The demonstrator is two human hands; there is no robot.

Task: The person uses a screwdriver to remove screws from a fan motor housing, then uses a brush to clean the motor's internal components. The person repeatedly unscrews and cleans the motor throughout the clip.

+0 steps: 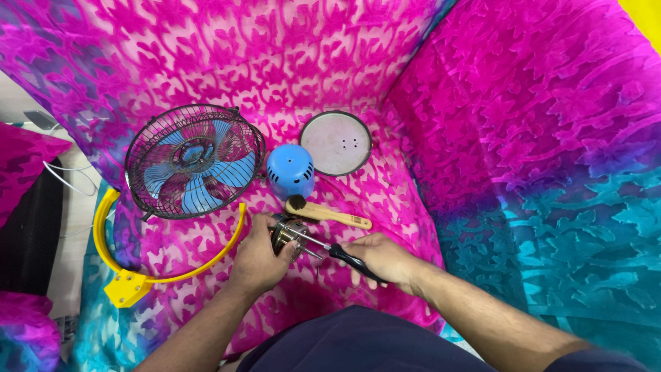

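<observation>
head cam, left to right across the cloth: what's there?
Yellow curved plastic bracket → black wire fan cage with blue blades → left hand gripping the metal motor → round grey metal plate → right hand with the black-handled screwdriver.

I see an improvised repair spot, likely in a home: a pink and teal patterned cloth [482, 124] is draped as the work surface, with a dismantled fan's caged blades [195, 160], blue motor cover [290, 170], yellow bracket [131, 279] and brush [326, 212] spread near its middle.

Fan cage [195, 161] lies left of motor cover [290, 171]; round plate [336, 142] right, brush [327, 213] in front.
</observation>
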